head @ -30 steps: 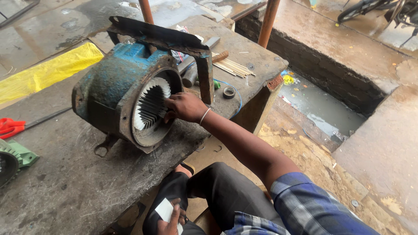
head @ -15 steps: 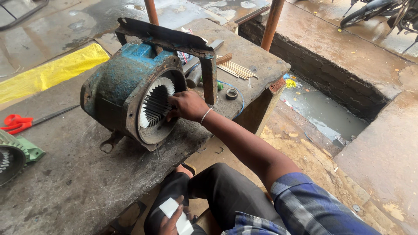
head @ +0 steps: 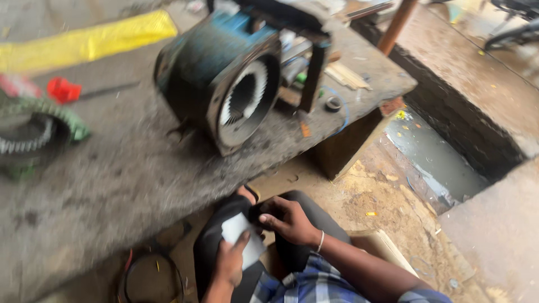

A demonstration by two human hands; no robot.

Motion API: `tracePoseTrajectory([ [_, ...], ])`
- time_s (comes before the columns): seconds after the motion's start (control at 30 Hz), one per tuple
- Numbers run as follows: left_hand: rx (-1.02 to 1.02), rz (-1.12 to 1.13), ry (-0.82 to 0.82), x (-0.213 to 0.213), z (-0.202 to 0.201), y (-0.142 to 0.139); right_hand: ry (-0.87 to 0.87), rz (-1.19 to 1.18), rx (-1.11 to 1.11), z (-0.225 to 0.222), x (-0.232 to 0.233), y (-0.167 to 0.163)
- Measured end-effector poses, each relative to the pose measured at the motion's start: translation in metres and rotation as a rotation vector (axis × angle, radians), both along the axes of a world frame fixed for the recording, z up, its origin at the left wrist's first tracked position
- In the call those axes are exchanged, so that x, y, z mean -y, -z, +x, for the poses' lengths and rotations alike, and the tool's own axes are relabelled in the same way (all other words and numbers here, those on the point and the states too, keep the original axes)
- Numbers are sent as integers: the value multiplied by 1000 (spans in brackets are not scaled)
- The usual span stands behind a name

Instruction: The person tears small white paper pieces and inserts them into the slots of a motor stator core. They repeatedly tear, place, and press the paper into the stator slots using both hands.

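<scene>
A blue motor housing lies on its side on the grey workbench, its slotted bore facing me. Neither hand touches it. My left hand is down at my lap, holding a small white piece of paper over my dark trousers. My right hand is beside it with fingers curled, its fingertips at the paper's edge. A thin bracelet sits on the right wrist.
A green toothed ring lies at the bench's left, a red tool and a yellow sheet behind it. Small parts and wooden sticks sit at the bench's right end. A water-filled pit lies to the right.
My right hand has left the motor's bore and dropped to my lap beside the left hand and the paper. The view has tilted downward and blurred.
</scene>
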State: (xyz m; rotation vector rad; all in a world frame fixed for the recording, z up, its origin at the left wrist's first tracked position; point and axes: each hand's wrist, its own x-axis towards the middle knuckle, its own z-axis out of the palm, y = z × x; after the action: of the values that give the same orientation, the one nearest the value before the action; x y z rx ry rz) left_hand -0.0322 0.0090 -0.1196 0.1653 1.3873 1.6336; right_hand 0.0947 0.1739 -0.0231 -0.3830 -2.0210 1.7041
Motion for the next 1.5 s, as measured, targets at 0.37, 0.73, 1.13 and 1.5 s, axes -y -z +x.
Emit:
tracePoseTrajectory([
  [0.37, -239, 69, -3, -11, 10, -15, 56, -407, 155, -5, -4, 53],
  [0.73, -654, 12, -66, 0, 2, -56, -132, 798, 232, 1, 2, -38],
  [1.13, -217, 141, -107, -4, 1, -52, -67, 1001, 50, 3, 14, -50],
  [1.5, -571, -215, -86, -5, 2, -43, -139, 1053, 56, -2, 10, -47],
])
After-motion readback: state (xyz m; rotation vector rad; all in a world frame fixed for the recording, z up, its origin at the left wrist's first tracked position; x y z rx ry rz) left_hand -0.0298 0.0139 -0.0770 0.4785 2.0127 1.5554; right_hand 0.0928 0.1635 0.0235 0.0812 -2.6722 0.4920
